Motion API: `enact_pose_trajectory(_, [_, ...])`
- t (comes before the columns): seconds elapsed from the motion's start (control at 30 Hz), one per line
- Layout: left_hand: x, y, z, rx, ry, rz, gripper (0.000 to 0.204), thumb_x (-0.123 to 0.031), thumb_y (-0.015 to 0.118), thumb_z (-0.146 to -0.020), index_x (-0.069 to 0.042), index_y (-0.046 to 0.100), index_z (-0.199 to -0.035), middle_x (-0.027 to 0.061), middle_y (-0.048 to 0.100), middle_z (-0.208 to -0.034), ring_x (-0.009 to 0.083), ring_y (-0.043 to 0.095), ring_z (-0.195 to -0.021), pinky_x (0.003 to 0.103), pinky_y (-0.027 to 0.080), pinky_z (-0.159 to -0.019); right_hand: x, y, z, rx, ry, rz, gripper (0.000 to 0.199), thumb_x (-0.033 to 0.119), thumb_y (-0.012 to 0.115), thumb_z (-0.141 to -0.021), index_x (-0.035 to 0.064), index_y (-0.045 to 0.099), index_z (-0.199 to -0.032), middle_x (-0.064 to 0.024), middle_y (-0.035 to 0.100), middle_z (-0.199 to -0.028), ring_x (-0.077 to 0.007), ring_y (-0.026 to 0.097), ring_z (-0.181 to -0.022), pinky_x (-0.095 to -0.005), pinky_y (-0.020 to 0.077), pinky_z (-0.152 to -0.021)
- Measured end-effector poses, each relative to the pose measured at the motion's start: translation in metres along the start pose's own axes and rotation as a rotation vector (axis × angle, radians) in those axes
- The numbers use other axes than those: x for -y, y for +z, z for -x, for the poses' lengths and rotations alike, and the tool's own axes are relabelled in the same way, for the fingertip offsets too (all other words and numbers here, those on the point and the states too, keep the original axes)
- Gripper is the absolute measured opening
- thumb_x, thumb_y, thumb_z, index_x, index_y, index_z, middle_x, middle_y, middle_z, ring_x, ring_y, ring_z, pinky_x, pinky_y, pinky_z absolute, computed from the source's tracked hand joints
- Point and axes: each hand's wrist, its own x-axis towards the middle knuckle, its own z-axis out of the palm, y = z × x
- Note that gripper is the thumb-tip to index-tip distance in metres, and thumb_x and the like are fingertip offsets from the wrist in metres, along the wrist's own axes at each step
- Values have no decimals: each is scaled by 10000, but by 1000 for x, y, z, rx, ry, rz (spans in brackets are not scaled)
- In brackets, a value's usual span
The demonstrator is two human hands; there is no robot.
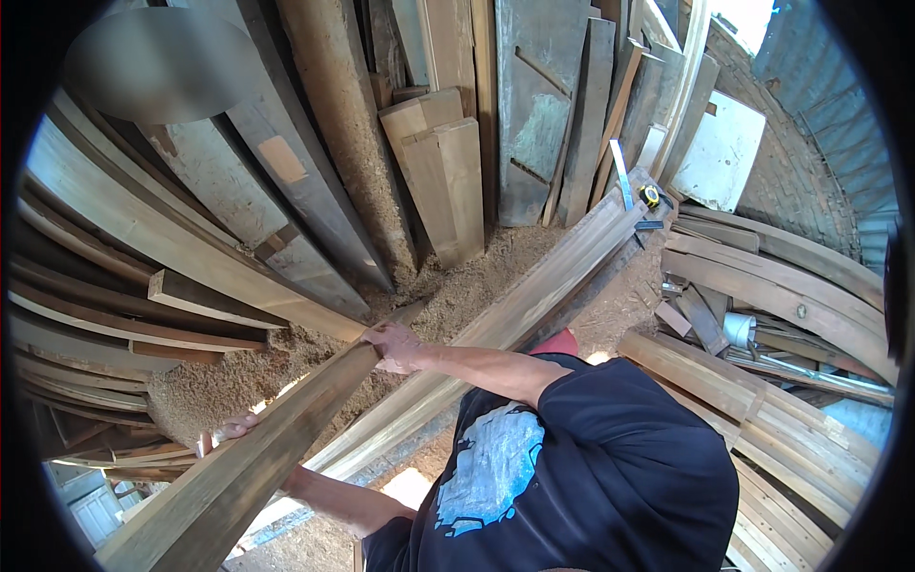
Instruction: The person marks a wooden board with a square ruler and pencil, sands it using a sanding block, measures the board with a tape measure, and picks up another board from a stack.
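A long, thick wooden board (276, 439) slants from the lower left up toward the middle, tilted on its edge. My right hand (393, 345) is closed around its upper end. Further down, my left hand (229, 431) grips the board from beneath, with its fingers curled over the far edge; the board hides much of that hand and wrist. Under my right forearm, long planks (534, 291) lie side by side like a bench. At their far end rest a try square (622, 174), a yellow and black tape measure (651, 195) and a small dark tool (650, 225).
Upright boards (448, 181) lean along the back. Curved-looking stacked timber (86, 315) fills the left. Sawdust (205, 400) covers the floor. To the right are offcuts (701, 319), a white cup-like container (739, 329) and stacked planks (762, 429).
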Motion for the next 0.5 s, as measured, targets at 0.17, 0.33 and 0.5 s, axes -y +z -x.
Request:
enact_pose_trajectory(0.17, [13, -3, -5, 161, 59, 6, 590, -421, 665, -999, -32, 500, -1411, 142, 662, -934, 274, 674, -851, 439, 578, -777, -8, -5, 4, 48, 27, -7, 673, 275, 816, -821, 142, 563, -1430, -175, 642, -1349, -386, 563, -1309, -479, 438, -1136])
enact_pose_trajectory(0.33, [23, -13, 3, 168, -14, 207, 531, -493, 572, -1018, -5, 583, -1227, 163, 658, -868, 287, 658, -810, 421, 540, -719, -16, 6, 5, 22, 55, -16, 723, 260, 818, -791, 159, 557, -1458, -174, 640, -1357, -393, 556, -1318, -482, 433, -1140])
enact_pose_trajectory(0.5, [19, -32, 11, 174, 26, 212, 457, -450, 492, -1053, -3, 577, -1096, 180, 661, -855, 304, 663, -785, 426, 528, -683, -28, 28, 0, 50, -20, 40, 765, 254, 815, -787, 135, 534, -1488, -177, 634, -1367, -396, 561, -1306, -489, 436, -1130])
